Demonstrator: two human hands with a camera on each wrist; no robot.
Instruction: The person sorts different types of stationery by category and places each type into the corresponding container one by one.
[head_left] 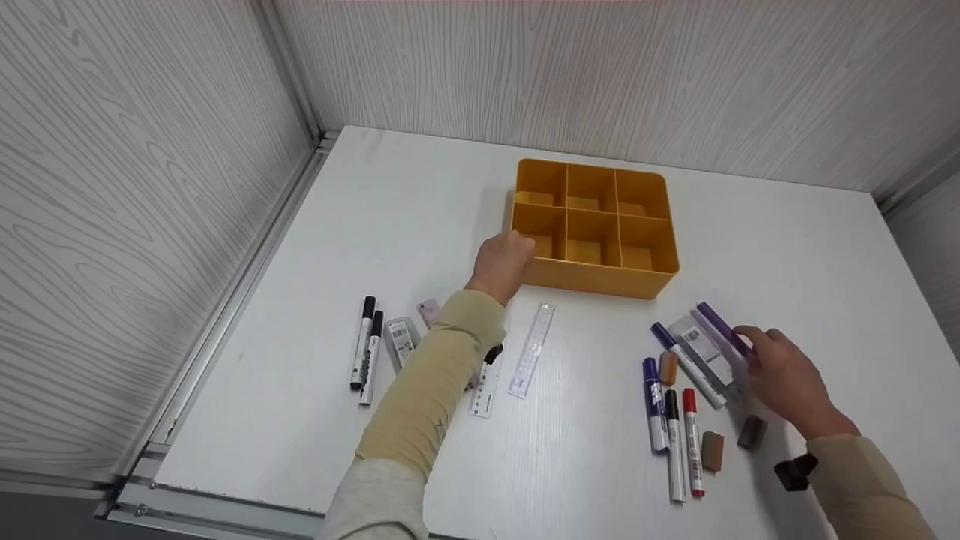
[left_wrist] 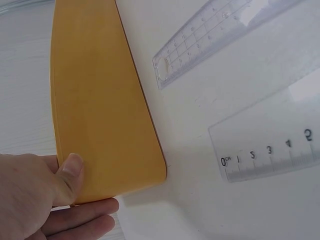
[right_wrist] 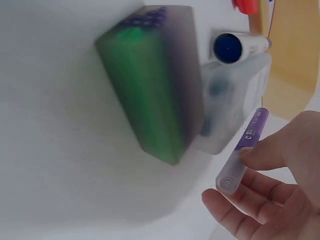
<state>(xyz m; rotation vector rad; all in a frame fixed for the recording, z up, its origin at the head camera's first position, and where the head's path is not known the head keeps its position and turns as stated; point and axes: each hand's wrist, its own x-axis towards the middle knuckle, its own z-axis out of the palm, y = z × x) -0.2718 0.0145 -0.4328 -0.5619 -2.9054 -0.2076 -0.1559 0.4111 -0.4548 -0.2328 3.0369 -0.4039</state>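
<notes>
- The purple pen (head_left: 721,328) is pinched by the right hand (head_left: 789,376) beside the clear case (head_left: 703,351); pick-up appears underway.
- The yellow organizer (head_left: 600,280) is gripped by the left hand (head_left: 501,264).
- Careful lifting is probably required.

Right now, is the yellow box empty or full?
Empty, as far as I can see: the head view shows bare bottoms in the yellow box's six compartments. The left hand hides a bit of one.

Left arm (head_left: 420,394): I see it slant from the near edge of the surface (head_left: 585,457) toward the far one.
Left hand (head_left: 501,264): pinching, thumb opposite the fingers.
Right arm (head_left: 866,480): enters my view low, toward the right edge.
Right hand (head_left: 791,379): pinching, fingers bent.
</notes>
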